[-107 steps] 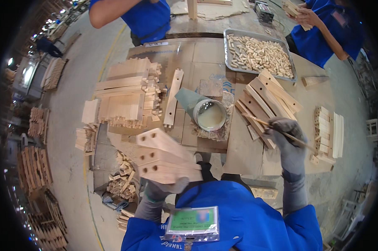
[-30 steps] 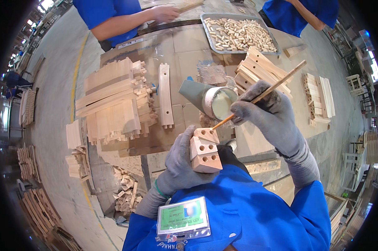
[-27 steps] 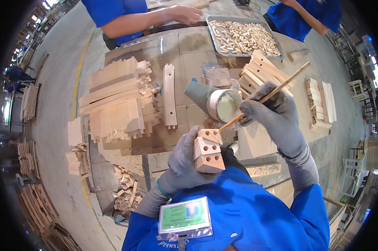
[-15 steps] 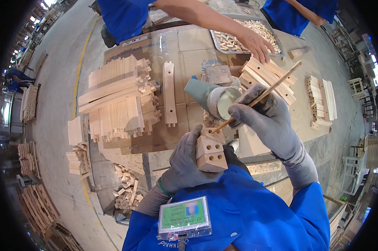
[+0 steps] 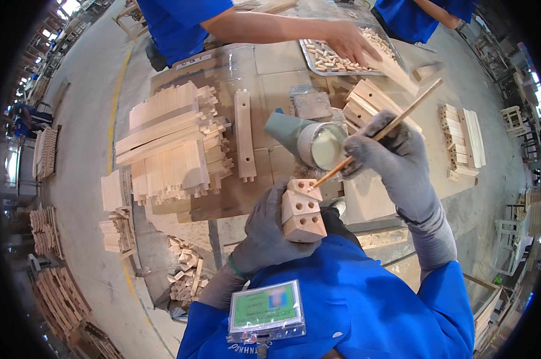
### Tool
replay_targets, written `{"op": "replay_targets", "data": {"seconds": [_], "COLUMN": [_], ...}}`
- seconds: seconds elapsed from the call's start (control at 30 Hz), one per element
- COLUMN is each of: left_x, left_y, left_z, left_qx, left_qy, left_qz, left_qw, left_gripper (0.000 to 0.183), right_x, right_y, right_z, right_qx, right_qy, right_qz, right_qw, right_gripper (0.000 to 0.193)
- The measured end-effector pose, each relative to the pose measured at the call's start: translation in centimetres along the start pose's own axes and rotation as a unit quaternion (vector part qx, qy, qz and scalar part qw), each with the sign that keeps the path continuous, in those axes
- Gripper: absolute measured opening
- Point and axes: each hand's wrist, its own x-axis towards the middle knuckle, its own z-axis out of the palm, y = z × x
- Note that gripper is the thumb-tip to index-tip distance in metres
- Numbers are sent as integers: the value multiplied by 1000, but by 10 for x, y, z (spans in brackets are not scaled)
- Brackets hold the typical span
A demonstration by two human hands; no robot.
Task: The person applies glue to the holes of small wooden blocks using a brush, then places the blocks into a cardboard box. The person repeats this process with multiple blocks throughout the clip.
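Observation:
My left hand [image 5: 260, 218], in a grey glove, grips three drilled wooden pieces [image 5: 302, 230] stacked together, their ends with paired round holes facing up. In my gloved right hand [image 5: 396, 158] is a thin wooden stick [image 5: 415, 103], held slantwise. Its lower tip meets the farthest of the three pieces, by the holes; whether it is inside one I cannot tell. Just beyond my hands stands a round container of pale, creamy liquid [image 5: 327, 148], tilted toward me, with a grey-green sheet [image 5: 280, 131] against its left side.
A large pile of wooden slats [image 5: 163, 146] lies left on the cardboard-covered table, with a single slat [image 5: 245, 134] beside it. More drilled pieces [image 5: 366, 102] lie beyond my right hand. A co-worker's hand [image 5: 351, 42] reaches over a metal tray [image 5: 309, 60] of dowels.
My right hand and the stick have shifted slightly right. The co-worker's hand has moved from the drilled pieces back over the dowel tray, with a blurred wooden piece near it.

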Motion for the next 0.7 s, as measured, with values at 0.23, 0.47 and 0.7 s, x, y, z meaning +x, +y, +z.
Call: {"op": "replay_targets", "data": {"seconds": [0.23, 0.47, 0.7], "left_x": [1, 1, 5], "left_y": [-1, -6, -8], "left_z": [4, 8, 11], "left_qx": [-23, -3, 8], "left_qy": [53, 51, 50], "left_qz": [79, 79, 84], "left_qw": [995, 996, 995], "left_gripper": [114, 115, 114], "right_x": [-5, -13, -7], "right_y": [5, -10, -1], "right_z": [13, 10, 4], "right_qx": [-30, -106, -112], "right_qy": [-50, -107, -80], "right_qz": [61, -8, -13], "right_qw": [996, 989, 990], "right_gripper": [9, 15, 12]}}
